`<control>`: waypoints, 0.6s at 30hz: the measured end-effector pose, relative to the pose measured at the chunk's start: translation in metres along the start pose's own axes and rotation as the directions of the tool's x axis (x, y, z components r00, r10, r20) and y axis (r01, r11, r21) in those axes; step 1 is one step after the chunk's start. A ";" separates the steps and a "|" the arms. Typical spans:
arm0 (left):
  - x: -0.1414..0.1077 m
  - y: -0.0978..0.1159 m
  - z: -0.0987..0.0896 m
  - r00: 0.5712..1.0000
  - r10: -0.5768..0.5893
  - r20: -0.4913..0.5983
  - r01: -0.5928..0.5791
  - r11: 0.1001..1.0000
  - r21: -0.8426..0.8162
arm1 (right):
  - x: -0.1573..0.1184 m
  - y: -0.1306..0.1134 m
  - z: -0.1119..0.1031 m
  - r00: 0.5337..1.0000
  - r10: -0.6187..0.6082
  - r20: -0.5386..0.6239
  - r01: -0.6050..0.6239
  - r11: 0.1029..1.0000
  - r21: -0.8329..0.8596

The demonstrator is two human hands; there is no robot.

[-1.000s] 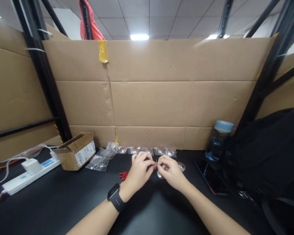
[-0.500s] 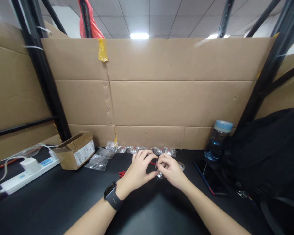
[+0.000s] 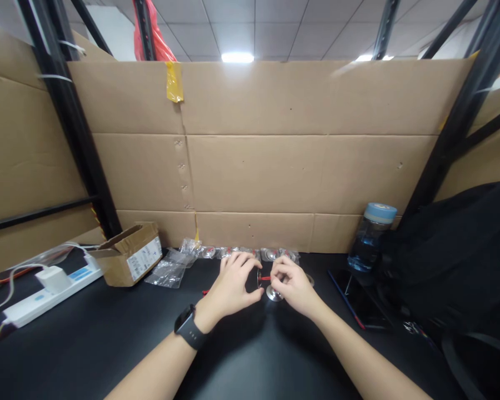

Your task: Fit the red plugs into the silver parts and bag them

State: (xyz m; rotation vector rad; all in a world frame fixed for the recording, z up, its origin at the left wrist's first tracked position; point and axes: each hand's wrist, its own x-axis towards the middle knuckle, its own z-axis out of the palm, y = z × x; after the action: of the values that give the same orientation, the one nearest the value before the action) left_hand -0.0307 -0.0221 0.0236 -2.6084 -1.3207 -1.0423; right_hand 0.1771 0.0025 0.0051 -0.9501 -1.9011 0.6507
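Thumb and fingers of my left hand (image 3: 232,286) grip a thin round metal disc (image 3: 259,278) by its edges, seen almost edge-on. From its face a red cord (image 3: 265,278) runs across to my right hand (image 3: 294,286), whose fingers are pinched together on it. A shiny round metal piece (image 3: 274,293) lies on the black table just below the right fingertips. Behind the right hand, another round piece (image 3: 310,280) is mostly hidden. Something red (image 3: 205,292) shows beside my left wrist, partly covered.
Plastic-bagged round metal pieces (image 3: 270,254) line the cardboard wall (image 3: 250,172). Clear bags (image 3: 169,269) and an open cardboard box (image 3: 129,258) sit left, near a power strip (image 3: 45,300). On the right are a bottle (image 3: 370,239), a phone (image 3: 360,300) and a black bag (image 3: 462,266).
My left hand has moved slightly left with the disc, and my right hand slightly right. The gap between them has widened, showing the red cord and more of the metal piece on the table.
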 end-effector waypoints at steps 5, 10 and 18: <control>-0.004 -0.003 0.005 0.997 0.027 0.069 -0.028 0.999 0.018 | -0.003 0.000 0.002 0.997 -0.065 0.046 0.071 0.989 -0.129; -0.007 -0.009 0.014 0.987 0.079 0.141 -0.075 0.997 -0.029 | -0.006 0.003 0.004 0.991 -0.096 0.096 0.116 0.968 -0.222; -0.006 -0.012 0.021 0.980 0.049 0.191 -0.042 0.998 -0.042 | -0.009 0.001 0.002 0.979 -0.052 0.197 0.113 0.943 -0.314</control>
State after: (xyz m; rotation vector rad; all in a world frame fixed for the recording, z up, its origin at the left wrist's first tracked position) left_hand -0.0300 -0.0121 0.0013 -2.8141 -1.2794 -0.8354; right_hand 0.1782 -0.0042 -0.0006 -1.0337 -2.2503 0.3927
